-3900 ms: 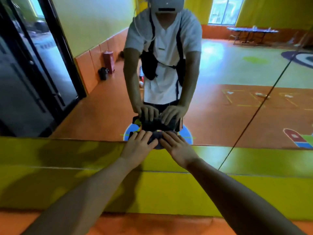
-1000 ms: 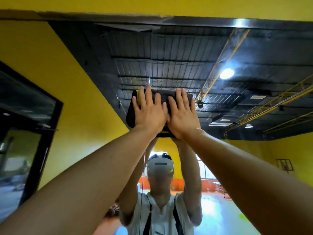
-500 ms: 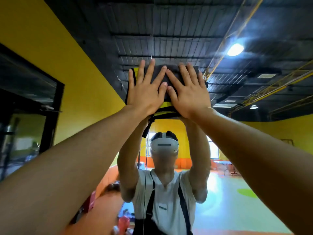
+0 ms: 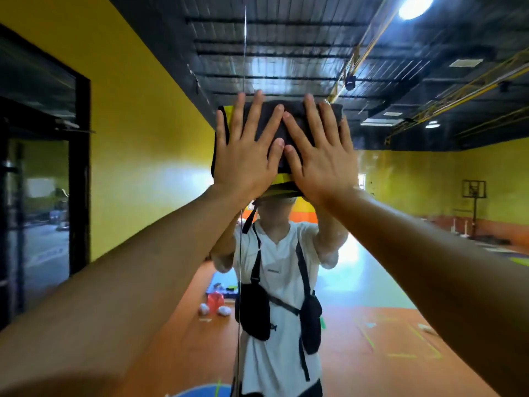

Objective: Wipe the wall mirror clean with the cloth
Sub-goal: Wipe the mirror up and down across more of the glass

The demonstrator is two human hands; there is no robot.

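High on the wall mirror [image 4: 386, 81], level with the head of the reflected person [image 4: 274, 267], the cloth [image 4: 290, 106] is flat against the glass. It is dark grey with a yellow strip at its left and bottom edges. Left hand [image 4: 246, 156] and right hand [image 4: 320, 156] press on it side by side. The fingers are straight and spread and the thumbs almost touch. Neither hand grips; the palms pin the cloth.

Progress is mid-wipe, probably partway at best. The glass shows no clear streaks or wet trail, so I cannot tell which patches are done. Judging by what's visible, a lot of mirror is left: the whole stretch to the right, the band above the cloth, and everything below it down the reflected torso.

Edges: the mirror's top and bottom edges are out of view. A thin vertical seam [image 4: 244, 53] runs down the glass and passes behind the left hand, so the cloth straddles it. Its hem may catch there on a sideways pass. A dark door frame [image 4: 83, 167] is far left, and I can't tell if the mirror ends before it.

Room: there is open glass on every side of the cloth, and nothing is stuck on it. With both arms stretched high, reach upward looks near its limit, and downward or rightward strokes look easiest.
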